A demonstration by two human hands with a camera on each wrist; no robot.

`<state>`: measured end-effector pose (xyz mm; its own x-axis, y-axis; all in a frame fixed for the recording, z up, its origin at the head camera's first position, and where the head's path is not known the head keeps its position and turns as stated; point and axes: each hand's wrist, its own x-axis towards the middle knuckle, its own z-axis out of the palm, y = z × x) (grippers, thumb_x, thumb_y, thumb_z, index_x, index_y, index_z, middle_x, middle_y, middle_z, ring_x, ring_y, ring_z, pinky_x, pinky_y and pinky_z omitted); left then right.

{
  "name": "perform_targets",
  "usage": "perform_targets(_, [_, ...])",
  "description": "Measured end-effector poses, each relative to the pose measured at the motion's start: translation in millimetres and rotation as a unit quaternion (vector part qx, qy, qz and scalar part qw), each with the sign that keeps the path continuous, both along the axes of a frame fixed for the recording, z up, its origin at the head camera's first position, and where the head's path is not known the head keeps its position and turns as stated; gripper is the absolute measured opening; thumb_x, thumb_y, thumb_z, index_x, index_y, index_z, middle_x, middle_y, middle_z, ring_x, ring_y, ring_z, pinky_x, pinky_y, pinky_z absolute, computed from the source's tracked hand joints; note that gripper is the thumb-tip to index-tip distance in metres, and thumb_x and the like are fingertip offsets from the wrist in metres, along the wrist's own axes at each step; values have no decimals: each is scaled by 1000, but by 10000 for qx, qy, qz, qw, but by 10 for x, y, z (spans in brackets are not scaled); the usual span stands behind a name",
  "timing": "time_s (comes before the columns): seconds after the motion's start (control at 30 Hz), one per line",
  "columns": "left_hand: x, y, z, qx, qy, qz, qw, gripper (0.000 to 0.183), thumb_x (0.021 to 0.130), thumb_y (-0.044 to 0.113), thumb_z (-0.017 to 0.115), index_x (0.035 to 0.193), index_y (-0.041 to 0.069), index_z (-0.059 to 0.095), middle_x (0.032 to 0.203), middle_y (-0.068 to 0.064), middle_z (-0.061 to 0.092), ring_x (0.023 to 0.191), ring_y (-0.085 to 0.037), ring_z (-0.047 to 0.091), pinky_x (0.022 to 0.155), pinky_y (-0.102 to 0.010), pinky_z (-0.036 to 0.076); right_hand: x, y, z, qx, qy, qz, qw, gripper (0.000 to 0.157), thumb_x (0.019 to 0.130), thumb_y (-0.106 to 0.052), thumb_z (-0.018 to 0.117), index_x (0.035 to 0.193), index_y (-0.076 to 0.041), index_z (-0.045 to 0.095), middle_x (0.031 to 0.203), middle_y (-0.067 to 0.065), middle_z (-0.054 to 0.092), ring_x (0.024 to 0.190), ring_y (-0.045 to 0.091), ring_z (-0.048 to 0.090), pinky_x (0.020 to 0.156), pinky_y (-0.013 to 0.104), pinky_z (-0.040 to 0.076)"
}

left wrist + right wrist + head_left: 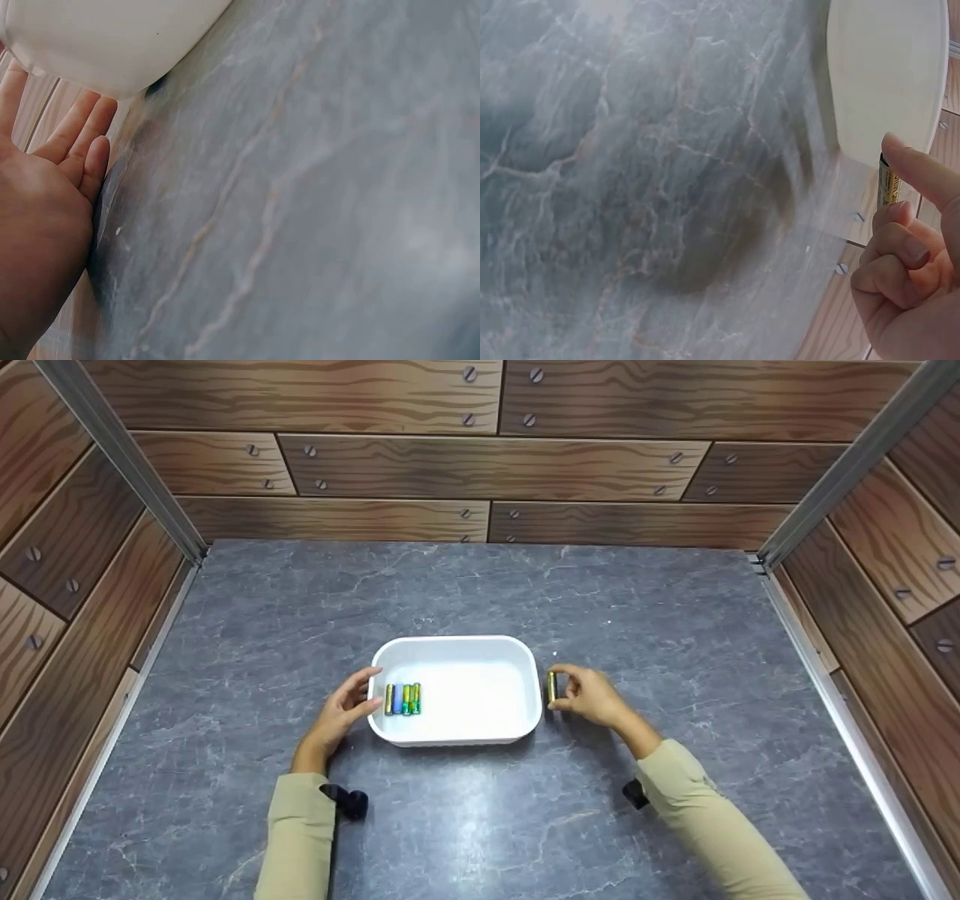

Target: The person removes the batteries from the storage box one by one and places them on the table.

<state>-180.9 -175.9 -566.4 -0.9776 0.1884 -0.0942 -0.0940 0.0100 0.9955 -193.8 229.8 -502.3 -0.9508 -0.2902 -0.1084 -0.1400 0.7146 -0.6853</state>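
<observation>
A white rectangular tub [457,739] with rounded corners sits on the table. Several small cylindrical batteries [407,699], in gold, blue and green, lie side by side against its left end inside. My left hand [341,709] is at the tub's left rim, thumb and index fingertip touching it. In the left wrist view that hand's fingers [71,131] extend fairly straight beside the tub's outer wall [112,45]. Just right of the tub, my right hand [589,694] pinches a gold-and-black battery [553,688] by its two ends between thumb and finger, the battery [887,182] standing off the tub.
The grey marbled tabletop [465,825] surrounds the tub. Wood-patterned panels [480,469] wall the back and both sides, with metal rails [874,739] along the side edges. Small white specks [609,622] lie behind my right hand.
</observation>
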Motion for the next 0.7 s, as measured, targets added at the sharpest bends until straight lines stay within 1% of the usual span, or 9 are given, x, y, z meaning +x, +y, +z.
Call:
perform_targets(0.13, [8, 0, 0, -13, 40, -10, 10000, 54, 90, 0, 61, 141, -1, 43, 140, -26, 49, 108, -8, 58, 89, -20, 48, -7, -11, -40, 12, -163, -22, 9999, 58, 75, -6, 79, 127, 3, 57, 62, -4, 48, 54, 7, 42, 50, 19, 35])
perform_targets(0.3, [4, -7, -1, -66, 3, -17, 10000, 54, 90, 0, 61, 141, -2, 42, 142, -26, 47, 109, -8, 57, 90, -20, 47, -28, -16, -110, 20, -151, -19, 9999, 57, 74, -4, 79, 126, 4, 57, 60, -4, 48, 53, 6, 41, 49, 18, 34])
perform_targets(0.5, [0, -11, 9, -55, -106, -6, 9999, 53, 91, 0, 60, 141, 2, 44, 143, -24, 48, 110, -12, 56, 91, -21, 47, -37, -31, -213, 183, -174, -88, 9996, 58, 72, -6, 81, 125, 3, 59, 61, -5, 47, 54, 6, 42, 51, 19, 34])
perform_targets(0.6, [1, -11, 8, -35, -70, -16, 10000, 53, 91, -1, 59, 141, 1, 44, 143, -24, 48, 111, -14, 56, 91, -21, 47, -36, -40, -242, 283, -197, -103, 9994, 59, 72, -8, 81, 125, 2, 59, 60, -4, 49, 52, 6, 42, 51, 20, 35])
perform_targets(0.7, [0, -11, 2, -22, -41, -11, 10000, 53, 90, -2, 59, 141, 1, 44, 143, -24, 48, 111, -12, 56, 91, -21, 47, -38, -42, -259, 278, -267, -109, 9992, 59, 73, -8, 80, 127, 2, 58, 60, -4, 49, 51, 6, 42, 50, 20, 35])
